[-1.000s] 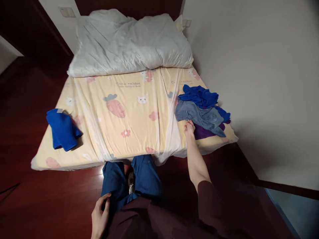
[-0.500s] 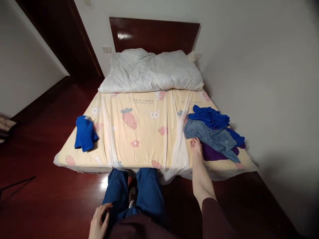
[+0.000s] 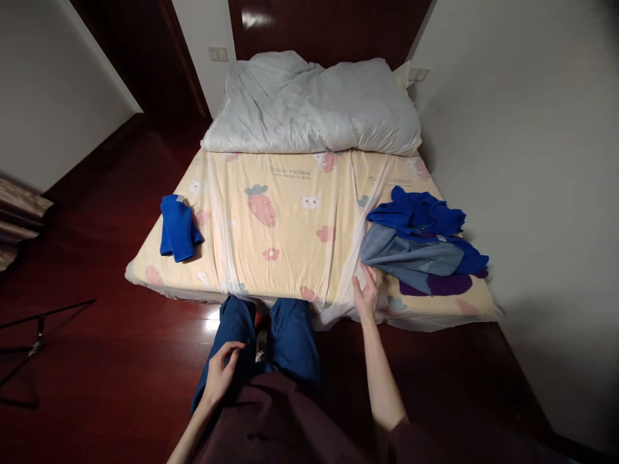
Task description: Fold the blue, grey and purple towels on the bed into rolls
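Note:
My right hand (image 3: 366,293) pinches the left corner of a grey-blue towel (image 3: 411,251) at the bed's right front, pulling that corner taut. The towel lies crumpled on a heap with a bright blue cloth (image 3: 420,212) behind it and a purple cloth (image 3: 449,285) partly under it. My left hand (image 3: 224,370) rests near my left thigh, fingers loosely bent and apart, holding nothing. A folded blue towel (image 3: 176,229) with a small pale tag lies at the bed's left side.
The bed (image 3: 290,258) has a yellow printed sheet under a thin see-through cover. A white quilt (image 3: 319,109) is bunched by the dark headboard (image 3: 329,29). A black stand (image 3: 39,338) is on the floor at left, and a wall (image 3: 522,161) borders the right side.
My right hand has drawn the grey-blue towel's corner left and toward me, shifting the towel over the heap. My left hand has risen over my thigh. The view has tilted downward.

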`<act>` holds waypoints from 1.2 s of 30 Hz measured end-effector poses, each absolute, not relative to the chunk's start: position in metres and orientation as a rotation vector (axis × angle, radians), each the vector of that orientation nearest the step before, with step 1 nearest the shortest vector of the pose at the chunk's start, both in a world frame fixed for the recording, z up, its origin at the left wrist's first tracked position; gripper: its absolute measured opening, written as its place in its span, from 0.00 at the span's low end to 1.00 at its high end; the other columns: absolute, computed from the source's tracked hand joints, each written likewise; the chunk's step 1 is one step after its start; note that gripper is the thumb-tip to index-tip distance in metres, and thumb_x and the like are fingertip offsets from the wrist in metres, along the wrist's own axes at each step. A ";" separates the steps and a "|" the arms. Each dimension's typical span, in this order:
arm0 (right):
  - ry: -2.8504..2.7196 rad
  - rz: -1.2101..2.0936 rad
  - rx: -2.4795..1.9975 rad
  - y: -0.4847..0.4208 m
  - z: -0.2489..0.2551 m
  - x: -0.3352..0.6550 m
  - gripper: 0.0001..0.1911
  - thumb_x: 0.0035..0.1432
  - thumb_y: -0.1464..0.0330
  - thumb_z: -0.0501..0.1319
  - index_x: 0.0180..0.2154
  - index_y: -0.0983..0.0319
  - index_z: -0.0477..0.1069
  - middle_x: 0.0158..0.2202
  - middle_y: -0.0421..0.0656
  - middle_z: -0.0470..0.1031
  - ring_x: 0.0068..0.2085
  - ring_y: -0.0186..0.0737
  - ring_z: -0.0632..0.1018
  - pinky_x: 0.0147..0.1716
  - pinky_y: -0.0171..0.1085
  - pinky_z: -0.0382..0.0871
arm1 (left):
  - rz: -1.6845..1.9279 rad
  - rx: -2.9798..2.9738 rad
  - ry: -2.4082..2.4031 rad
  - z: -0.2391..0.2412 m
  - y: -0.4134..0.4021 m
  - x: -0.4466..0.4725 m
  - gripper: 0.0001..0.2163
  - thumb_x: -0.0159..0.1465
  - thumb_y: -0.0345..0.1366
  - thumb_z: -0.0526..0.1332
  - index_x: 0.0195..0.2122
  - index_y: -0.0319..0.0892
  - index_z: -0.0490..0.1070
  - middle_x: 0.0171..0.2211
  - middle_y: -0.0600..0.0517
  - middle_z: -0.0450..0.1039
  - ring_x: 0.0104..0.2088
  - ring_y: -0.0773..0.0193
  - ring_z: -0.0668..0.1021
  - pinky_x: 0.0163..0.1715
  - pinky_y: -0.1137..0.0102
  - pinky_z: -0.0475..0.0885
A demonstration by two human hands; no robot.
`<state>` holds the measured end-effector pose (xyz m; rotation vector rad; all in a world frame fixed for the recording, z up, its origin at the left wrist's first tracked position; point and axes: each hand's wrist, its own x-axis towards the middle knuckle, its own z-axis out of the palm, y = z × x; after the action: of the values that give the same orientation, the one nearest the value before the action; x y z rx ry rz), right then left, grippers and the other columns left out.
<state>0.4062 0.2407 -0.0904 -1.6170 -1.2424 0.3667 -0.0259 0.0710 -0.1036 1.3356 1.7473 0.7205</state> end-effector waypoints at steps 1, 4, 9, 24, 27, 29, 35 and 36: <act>-1.259 0.390 -1.585 0.230 -0.084 0.389 0.26 0.65 0.53 0.57 0.57 0.60 0.74 0.59 0.53 0.71 0.63 0.53 0.70 0.67 0.54 0.62 | 0.735 1.312 1.699 -0.098 0.077 -0.017 0.18 0.67 0.51 0.56 0.41 0.45 0.80 0.43 0.48 0.82 0.44 0.54 0.82 0.49 0.61 0.77; -1.319 0.496 -1.437 0.202 -0.069 0.335 0.23 0.67 0.55 0.58 0.56 0.60 0.77 0.54 0.52 0.75 0.58 0.52 0.75 0.63 0.53 0.68 | 0.824 1.283 1.488 -0.079 0.101 0.017 0.17 0.68 0.50 0.57 0.42 0.44 0.78 0.43 0.47 0.81 0.45 0.54 0.82 0.48 0.62 0.77; -1.347 0.682 -1.237 0.159 -0.046 0.248 0.17 0.69 0.60 0.58 0.53 0.54 0.80 0.47 0.48 0.78 0.51 0.49 0.79 0.56 0.51 0.75 | 1.011 1.380 1.243 -0.050 0.140 0.070 0.18 0.66 0.45 0.61 0.54 0.44 0.72 0.52 0.43 0.76 0.51 0.54 0.79 0.48 0.60 0.78; -1.282 0.610 -1.321 0.089 -0.040 0.151 0.17 0.69 0.63 0.59 0.56 0.54 0.78 0.49 0.49 0.78 0.51 0.49 0.79 0.55 0.52 0.75 | 1.259 1.587 1.469 -0.022 0.103 0.017 0.10 0.72 0.40 0.54 0.43 0.42 0.72 0.38 0.50 0.76 0.38 0.62 0.78 0.42 0.69 0.73; -1.334 0.516 -1.354 0.093 -0.041 0.142 0.16 0.67 0.64 0.60 0.53 0.55 0.79 0.45 0.49 0.78 0.50 0.50 0.77 0.58 0.56 0.71 | 1.242 1.686 1.430 -0.019 0.093 0.004 0.12 0.73 0.41 0.53 0.44 0.42 0.74 0.35 0.50 0.74 0.35 0.64 0.76 0.38 0.70 0.73; -1.369 0.473 -1.352 0.094 -0.039 0.135 0.11 0.66 0.65 0.61 0.47 0.55 0.81 0.41 0.48 0.77 0.49 0.50 0.77 0.58 0.57 0.71 | 1.207 1.771 1.401 -0.018 0.086 -0.006 0.13 0.73 0.41 0.54 0.45 0.42 0.75 0.34 0.50 0.73 0.33 0.64 0.75 0.36 0.71 0.72; -1.417 0.381 -1.309 0.098 -0.038 0.135 0.06 0.64 0.70 0.60 0.34 0.57 0.73 0.42 0.47 0.76 0.53 0.49 0.77 0.57 0.56 0.70 | 1.034 2.097 1.424 -0.020 0.073 -0.057 0.14 0.72 0.35 0.55 0.53 0.44 0.78 0.33 0.51 0.72 0.31 0.65 0.76 0.31 0.74 0.70; -1.435 0.399 -1.268 0.100 -0.040 0.139 0.06 0.64 0.71 0.59 0.34 0.57 0.71 0.42 0.46 0.77 0.52 0.48 0.78 0.57 0.54 0.71 | 1.014 2.134 1.450 -0.021 0.072 -0.068 0.15 0.71 0.33 0.55 0.55 0.45 0.77 0.33 0.51 0.72 0.32 0.65 0.76 0.31 0.74 0.70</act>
<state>0.1385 0.1000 -0.0398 -1.2685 -1.4351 0.3989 -0.0680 0.0719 -0.0209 2.1340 1.4496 1.0142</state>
